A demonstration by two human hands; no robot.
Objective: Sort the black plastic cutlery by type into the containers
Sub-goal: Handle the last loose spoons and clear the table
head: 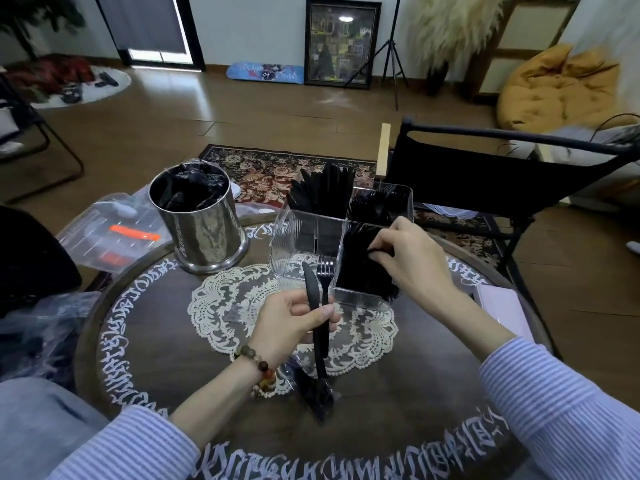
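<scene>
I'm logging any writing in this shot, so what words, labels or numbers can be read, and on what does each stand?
Nothing can be read for certain.
Round table: a ring of white ornate lettering round the rim, too stylised to read.
Steel canister: small engraved line down its side, too small to read.
Board against the far wall: blurred print.
Orange strip in the plastic bag: no legible text.

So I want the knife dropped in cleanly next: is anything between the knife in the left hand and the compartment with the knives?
Partly. The left hand grips the knife with a fork. The knives' compartment is at the organizer's far left; an apparently empty near-left compartment lies between. Going over its clear walls looks open.
</scene>
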